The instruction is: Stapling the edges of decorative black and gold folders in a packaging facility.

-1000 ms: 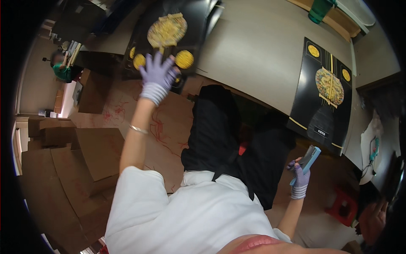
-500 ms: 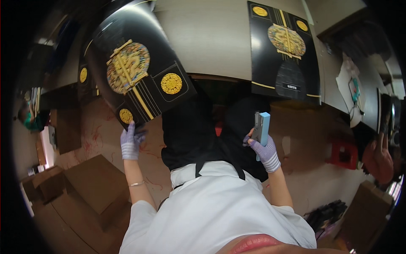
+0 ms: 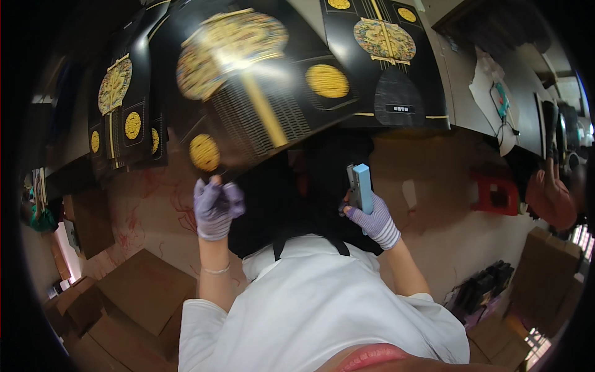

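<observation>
Left hand (image 3: 215, 208), in a lilac glove, is closed on the lower edge of a large black printed sheet (image 3: 248, 99) with gold fan and disc patterns; the fingers (image 3: 230, 199) are pinched tight on the edge, so the sheet is carried lifted and tilted above the desk (image 3: 462, 74), its face blurred. Grip at the edge is judged to keep the printed face untouched. Right hand (image 3: 372, 222), in a striped glove, is wrapped shut round a light-blue handheld tool (image 3: 360, 188), held upright near the body and well apart from the lifted sheet. A second printed sheet (image 3: 384, 56) is laid flat on the desk at the near edge; further sheets (image 3: 121, 118) are stacked to the left. Brown cardboard boxes (image 3: 139, 294) are seen on the floor below left, a red stool (image 3: 496, 193) to the right, more boxes (image 3: 548, 273) at the far right
</observation>
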Tool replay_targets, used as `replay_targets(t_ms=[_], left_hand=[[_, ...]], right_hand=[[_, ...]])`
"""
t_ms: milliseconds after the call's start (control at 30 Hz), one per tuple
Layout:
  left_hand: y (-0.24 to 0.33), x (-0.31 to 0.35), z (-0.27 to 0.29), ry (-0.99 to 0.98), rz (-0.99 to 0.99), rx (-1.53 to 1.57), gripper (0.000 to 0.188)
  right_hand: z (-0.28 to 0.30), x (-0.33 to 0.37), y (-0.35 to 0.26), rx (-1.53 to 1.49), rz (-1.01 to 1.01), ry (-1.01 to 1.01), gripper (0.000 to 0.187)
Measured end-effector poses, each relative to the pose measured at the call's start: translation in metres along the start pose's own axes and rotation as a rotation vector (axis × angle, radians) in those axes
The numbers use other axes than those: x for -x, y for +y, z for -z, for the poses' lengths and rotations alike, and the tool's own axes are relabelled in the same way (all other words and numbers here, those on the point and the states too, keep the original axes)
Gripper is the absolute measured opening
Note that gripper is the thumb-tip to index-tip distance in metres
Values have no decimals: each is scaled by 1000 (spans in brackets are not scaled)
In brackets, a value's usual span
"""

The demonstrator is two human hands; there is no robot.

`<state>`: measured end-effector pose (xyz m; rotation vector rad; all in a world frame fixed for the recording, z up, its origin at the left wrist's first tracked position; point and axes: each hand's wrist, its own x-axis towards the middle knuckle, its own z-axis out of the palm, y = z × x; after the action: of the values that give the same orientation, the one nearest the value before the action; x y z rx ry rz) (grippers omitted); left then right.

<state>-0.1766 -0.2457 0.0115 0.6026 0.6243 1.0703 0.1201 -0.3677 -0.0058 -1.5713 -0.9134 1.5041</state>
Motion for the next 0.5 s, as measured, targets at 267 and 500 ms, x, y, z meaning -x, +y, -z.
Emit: replay_targets(t_ms=[267, 500], left_hand=[[-94, -63, -71, -14, 352, -128, 23], [-97, -64, -68, 97, 427, -486, 20]], right_hand=[[3, 20, 0, 35, -111, 57, 32], [-10, -10, 6, 150, -177, 26, 39]])
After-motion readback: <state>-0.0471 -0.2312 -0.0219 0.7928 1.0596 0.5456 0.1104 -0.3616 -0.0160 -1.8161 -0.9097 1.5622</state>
